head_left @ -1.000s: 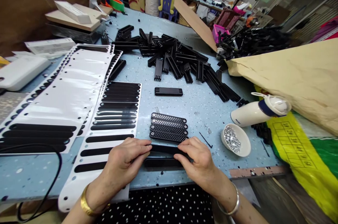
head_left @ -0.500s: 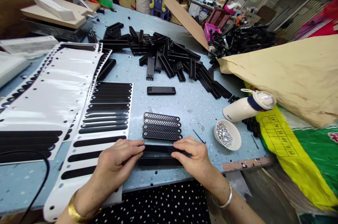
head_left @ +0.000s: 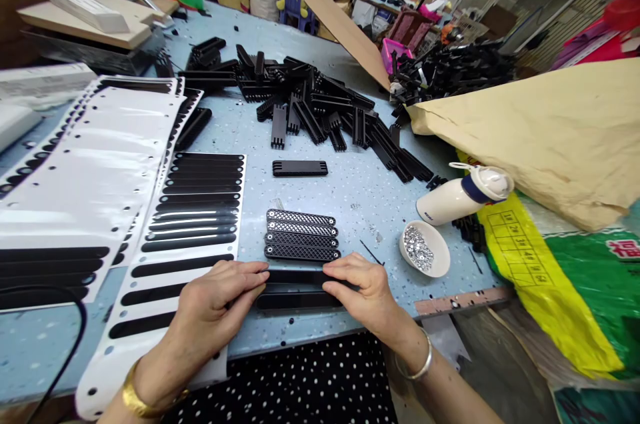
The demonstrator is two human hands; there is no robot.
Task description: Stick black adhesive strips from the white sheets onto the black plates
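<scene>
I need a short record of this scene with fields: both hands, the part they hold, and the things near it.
left hand: presses the left end of the black strip
right hand: presses its right end
black strip: flat on the table edge, between both hands
patterned bars: four in a row, just behind the strip
white bowl: right of the bars, holds small shiny pieces
sticker sheet: left of the bars

- Your left hand (head_left: 215,307) and right hand (head_left: 361,287) press flat on the two ends of a long black plastic bar (head_left: 296,287) at the near edge of the speckled blue table (head_left: 360,194).
- Just beyond the bar lie four black perforated strips (head_left: 302,244), side by side.
- A small white bowl of silver screws (head_left: 424,249) sits to your right, near a white bottle (head_left: 463,196) lying on its side.
</scene>
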